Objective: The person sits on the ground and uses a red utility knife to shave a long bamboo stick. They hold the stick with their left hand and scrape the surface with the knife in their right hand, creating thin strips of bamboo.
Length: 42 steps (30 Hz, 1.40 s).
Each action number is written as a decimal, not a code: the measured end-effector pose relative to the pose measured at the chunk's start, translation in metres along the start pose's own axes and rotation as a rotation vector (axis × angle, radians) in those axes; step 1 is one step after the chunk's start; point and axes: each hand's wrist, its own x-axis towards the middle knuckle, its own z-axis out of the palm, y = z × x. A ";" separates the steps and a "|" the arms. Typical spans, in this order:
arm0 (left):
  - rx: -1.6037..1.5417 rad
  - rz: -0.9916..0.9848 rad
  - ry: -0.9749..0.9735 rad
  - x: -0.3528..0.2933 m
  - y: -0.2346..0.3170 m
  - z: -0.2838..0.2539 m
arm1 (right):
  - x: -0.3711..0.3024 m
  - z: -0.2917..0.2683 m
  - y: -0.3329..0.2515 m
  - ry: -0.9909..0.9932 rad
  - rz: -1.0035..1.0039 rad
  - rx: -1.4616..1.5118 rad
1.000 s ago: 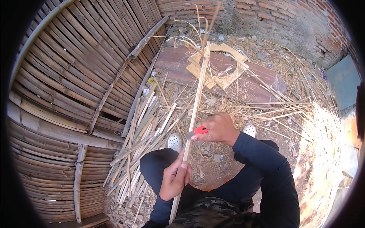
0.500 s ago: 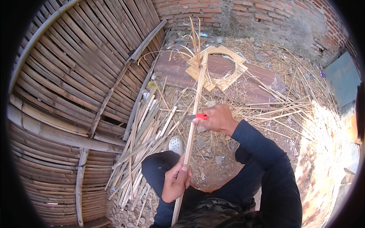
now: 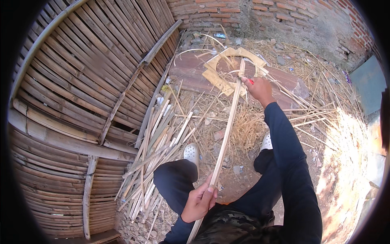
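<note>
My left grip (image 3: 201, 199) encloses a pale, slender, forward-running bamboo strip (image 3: 226, 142); near its far end, my right grip (image 3: 259, 87) clasps a red handle (image 3: 251, 81).

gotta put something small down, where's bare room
Likeliest: the reddish-brown board's left end, between bamboo wall and pale wooden ring; or sunlit dirt right of the right sleeve. Crowded: the left stick pile and straw near the board.
</note>
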 end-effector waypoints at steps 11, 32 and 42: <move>-0.035 0.062 0.018 0.014 0.002 -0.008 | -0.050 -0.039 -0.024 -0.515 0.041 0.253; 0.195 0.122 0.160 0.007 0.029 -0.008 | -0.126 -0.032 -0.100 -0.104 -0.591 0.253; 0.240 0.116 0.140 0.004 0.019 -0.005 | -0.057 -0.002 -0.058 -0.030 -0.382 0.049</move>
